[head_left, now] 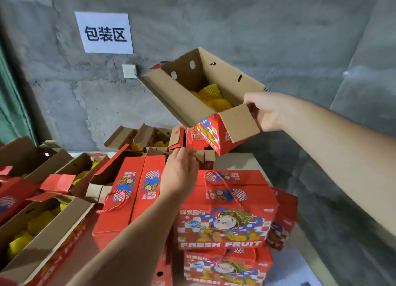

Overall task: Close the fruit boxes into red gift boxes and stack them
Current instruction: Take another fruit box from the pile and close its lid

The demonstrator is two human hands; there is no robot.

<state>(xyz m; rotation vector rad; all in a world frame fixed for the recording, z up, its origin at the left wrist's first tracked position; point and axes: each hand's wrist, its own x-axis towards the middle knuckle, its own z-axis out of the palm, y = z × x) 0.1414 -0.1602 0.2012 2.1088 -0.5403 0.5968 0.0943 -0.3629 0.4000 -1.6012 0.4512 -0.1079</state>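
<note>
Backdrop: rough grey concrete wall (235,24) ahead of me, with a white paper sign (104,33) printed in black characters stuck on it, and a small white switch plate (129,71) just below that.
Surface: pale table (237,161), crowded with cartons from the left edge to the middle.
Right hand (269,112): up high, fingers curled over the near end wall of the open gift box (205,105), gripping it by that edge.
Open gift box: in the air, tilted, brown flaps spread wide, red printed side facing down toward me; yellow net-wrapped fruit (211,98) showing inside.
Left hand (181,174): fingers straight and relaxed, holding nothing, reaching up under the lifted box; whether the fingertips touch it, I cannot tell.
Closed stack: two red boxes marked FRESH FRUIT, top closed box (227,210) sitting on the lower closed box (227,266), red rope handle (225,185) lying across the top lid.
Middle: another closed red box (130,200) lying beside my left forearm, with its cord handle loose.
Left side: open cartons (42,221) with yellow fruit inside, flaps up.
</note>
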